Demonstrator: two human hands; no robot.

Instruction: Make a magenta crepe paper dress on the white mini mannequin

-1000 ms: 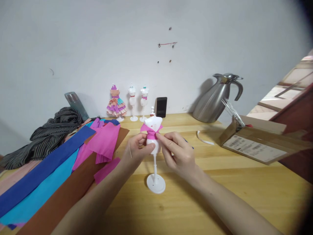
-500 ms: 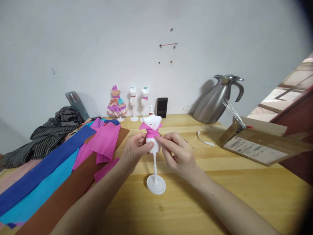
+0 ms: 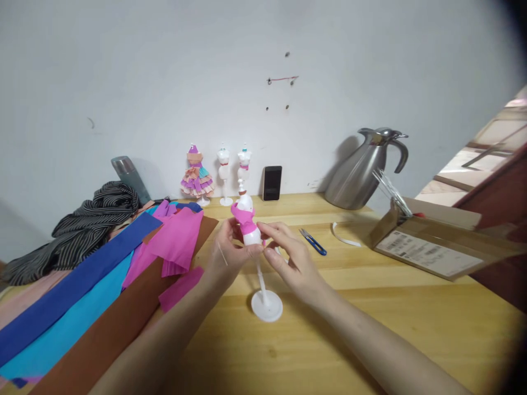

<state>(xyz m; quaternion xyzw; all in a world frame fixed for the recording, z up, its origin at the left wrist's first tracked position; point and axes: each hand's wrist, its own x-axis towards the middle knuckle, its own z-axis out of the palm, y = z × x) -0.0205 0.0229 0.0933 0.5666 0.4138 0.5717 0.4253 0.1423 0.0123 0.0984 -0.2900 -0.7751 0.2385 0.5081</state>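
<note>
Pale wall (image 3: 164,82) at the back, warm wooden surface (image 3: 329,340) below it, and all the action sits near the middle. White mini mannequin (image 3: 252,238), right between the two hands, its top leaning over to the left, its round base (image 3: 267,305) at the near end; from where I stand I can't say whether that base rests flat. Pink cloth (image 3: 245,216) wraps the chest and waist, snug around the middle.

Look at the left hand (image 3: 228,249): fingers curled around the body from the left, thumb across the front of the hips, a firm hold. And the right hand (image 3: 294,255), in from the right, forefinger stretched to the side of the waist, thumb lower down, tip close by the left thumb. Those fingers are parted, with a gap showing between forefinger and thumb, yet whether the tips pinch anything I can't tell.

Just right of them lie blue-handled snips (image 3: 313,242), then a curled white strip (image 3: 345,237), and farther right an open cardboard box (image 3: 428,249). Steel jug (image 3: 358,170) behind that! Over on the left, blue cloth (image 3: 82,269), brown cloth (image 3: 102,329) and loose pink pieces (image 3: 177,236) overlap; on the far side, a mannequin in a ruffled dress (image 3: 197,178) stands near the wall.
</note>
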